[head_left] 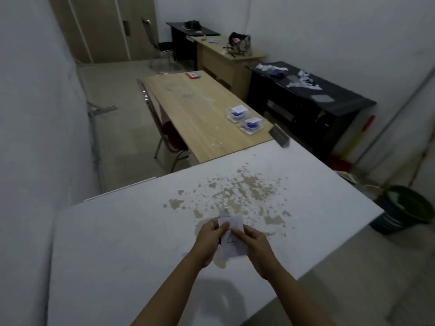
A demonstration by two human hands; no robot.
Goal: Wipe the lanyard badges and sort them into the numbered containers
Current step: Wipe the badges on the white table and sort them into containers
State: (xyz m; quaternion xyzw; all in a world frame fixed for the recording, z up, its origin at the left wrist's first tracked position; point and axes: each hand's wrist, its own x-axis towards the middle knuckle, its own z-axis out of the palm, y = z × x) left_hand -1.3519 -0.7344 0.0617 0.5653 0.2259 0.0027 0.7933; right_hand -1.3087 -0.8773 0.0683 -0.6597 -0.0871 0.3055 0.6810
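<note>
Over the white table [117, 243] both of my hands hold one white paper sheet [233, 245] with a black handwritten mark on it. My left hand [209, 241] pinches its left edge and my right hand [255, 248] pinches its right edge. Far off on the wooden table [188, 109] stand two clear containers [237, 112] [251, 125], each holding blue and white badges. What the mark on the paper reads I cannot tell.
The white table's paint is chipped in brown patches [242, 191]. A dark flat object [280, 135] sits at its far corner. A black desk [310, 100] with crumpled white tissues stands at the right, a green-lined bin [404, 208] on the floor beside the table, a red chair [169, 137] by the wooden table.
</note>
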